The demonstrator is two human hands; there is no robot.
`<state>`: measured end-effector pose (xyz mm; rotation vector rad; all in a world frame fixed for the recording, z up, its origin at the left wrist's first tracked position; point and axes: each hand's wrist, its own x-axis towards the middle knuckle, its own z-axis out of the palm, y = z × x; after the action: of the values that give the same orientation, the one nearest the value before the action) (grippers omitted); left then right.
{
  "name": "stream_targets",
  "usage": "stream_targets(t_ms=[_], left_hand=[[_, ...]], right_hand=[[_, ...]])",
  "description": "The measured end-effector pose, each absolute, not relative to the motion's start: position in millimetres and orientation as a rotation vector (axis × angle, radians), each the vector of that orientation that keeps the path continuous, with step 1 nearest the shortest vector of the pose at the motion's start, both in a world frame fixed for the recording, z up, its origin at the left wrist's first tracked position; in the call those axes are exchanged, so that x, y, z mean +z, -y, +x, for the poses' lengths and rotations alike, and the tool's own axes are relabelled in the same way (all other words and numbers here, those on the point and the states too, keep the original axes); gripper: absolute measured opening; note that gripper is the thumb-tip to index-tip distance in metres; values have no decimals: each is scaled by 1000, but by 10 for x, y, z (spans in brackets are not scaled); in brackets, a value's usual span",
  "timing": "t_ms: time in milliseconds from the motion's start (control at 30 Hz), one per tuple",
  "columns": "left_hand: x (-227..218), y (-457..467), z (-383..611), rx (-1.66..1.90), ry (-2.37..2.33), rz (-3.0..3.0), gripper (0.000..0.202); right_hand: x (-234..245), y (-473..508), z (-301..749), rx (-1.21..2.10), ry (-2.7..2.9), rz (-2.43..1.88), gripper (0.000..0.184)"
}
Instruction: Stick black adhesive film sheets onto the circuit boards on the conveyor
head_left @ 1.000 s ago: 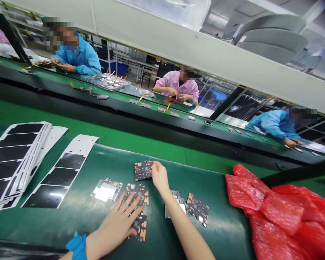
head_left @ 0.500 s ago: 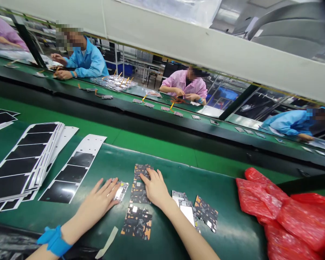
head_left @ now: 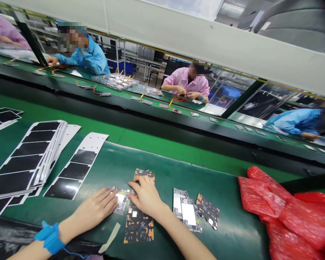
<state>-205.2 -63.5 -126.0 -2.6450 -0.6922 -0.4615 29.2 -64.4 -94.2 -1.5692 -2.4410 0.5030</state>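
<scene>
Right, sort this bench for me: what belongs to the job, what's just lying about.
Job:
left hand on silver-shielded circuit board
right hand on dark circuit boards

Lying about:
further circuit boards
black-panelled white sheets
red plastic bag
white strip

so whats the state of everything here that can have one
left hand, fingertips on silver board
silver board, lying flat
right hand, over dark board
dark board, partly covered by right hand
wrist strap, fastened on left wrist
red bag, crumpled
label stack, fanned out
loose label sheet, lying flat
</scene>
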Motion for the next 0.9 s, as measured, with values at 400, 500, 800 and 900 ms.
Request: stream_targets(t_ms=[400,500,800,900], left_hand=[[-1133,993,-1904,-814,1146,-2529,52],[-1030,846,-1691,-1181,1508,-2568,47],[-1105,-536,-899,-1360,1998,-2818,33],[-1222,-625,-782,-1187,2037,-2779,39]], right_hand=[[-804,492,-154,929,2106,-1654,20],[-713,441,-56,992,1949,-1599,22],[-703,1309,1503,616,1633,-1780,32],[-997,1815,1819,579,1818,-1911,62]])
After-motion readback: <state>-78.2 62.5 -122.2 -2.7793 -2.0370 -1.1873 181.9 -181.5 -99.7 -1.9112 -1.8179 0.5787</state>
